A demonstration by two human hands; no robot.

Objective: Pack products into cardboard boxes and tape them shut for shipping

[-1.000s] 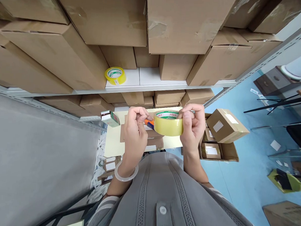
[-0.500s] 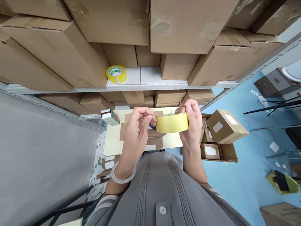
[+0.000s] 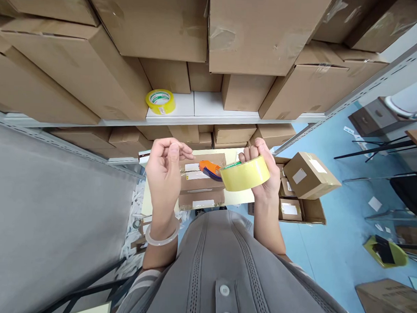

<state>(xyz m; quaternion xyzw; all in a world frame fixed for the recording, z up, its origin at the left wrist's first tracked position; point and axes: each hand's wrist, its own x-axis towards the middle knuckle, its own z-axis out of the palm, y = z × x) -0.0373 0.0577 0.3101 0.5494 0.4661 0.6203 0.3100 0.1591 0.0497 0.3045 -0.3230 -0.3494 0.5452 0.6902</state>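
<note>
My right hand [image 3: 264, 179] grips a roll of yellowish clear packing tape [image 3: 245, 173] at chest height, tilted with its green-printed core facing up and left. My left hand [image 3: 165, 168], a clear bangle on its wrist, is held up to the left of the roll with thumb and forefinger pinched on the tape's free end. A thin clear strip stretches from the pinch to the roll. Below and between my hands, an orange and blue tape dispenser [image 3: 210, 169] lies on small labelled cardboard boxes [image 3: 200, 192] on a pale table [image 3: 147, 191].
A second tape roll [image 3: 160, 101] sits on a white shelf [image 3: 203, 106] amid stacked cardboard boxes [image 3: 254, 35]. To the right, an open carton [image 3: 302, 210] of parcels and a sealed box [image 3: 310, 174] stand on the blue floor. A grey wall is at left.
My left hand has moved left, away from the roll, drawing out a strip of tape. The right hand tilted the roll. The dispenser and boxes below now show between my hands.
</note>
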